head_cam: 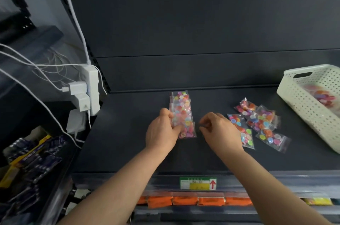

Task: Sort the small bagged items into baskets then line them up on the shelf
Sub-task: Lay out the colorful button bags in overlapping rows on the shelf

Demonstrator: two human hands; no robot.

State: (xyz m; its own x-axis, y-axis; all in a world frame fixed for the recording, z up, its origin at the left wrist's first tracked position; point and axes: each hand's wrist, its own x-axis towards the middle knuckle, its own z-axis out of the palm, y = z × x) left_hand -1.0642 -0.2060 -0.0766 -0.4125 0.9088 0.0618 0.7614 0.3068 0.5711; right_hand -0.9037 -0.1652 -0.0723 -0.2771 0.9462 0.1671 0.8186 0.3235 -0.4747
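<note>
A row of bags (181,107), small clear plastic ones packed with bright coloured buttons and overlapped like tiles, lies at the middle of the flat dark grey shelf (128,142), running away from the person towards the back panel. The left hand (161,132) grips the near end of that row, thumb on one side and curled fingers on the other. The right hand (219,129) hangs just beside the row without touching it, fingers curled in and tips close together; I cannot tell whether anything is pinched between them. Beyond it to the right lie the loose bags (257,123), a scattered heap of the same button packets, some overlapping. Further right stands a white perforated plastic basket (303,114) with a handle slot in its end wall and more button packets inside. At the left edge of the shelf a white power strip (92,88) carries white chargers and cables.
</note>
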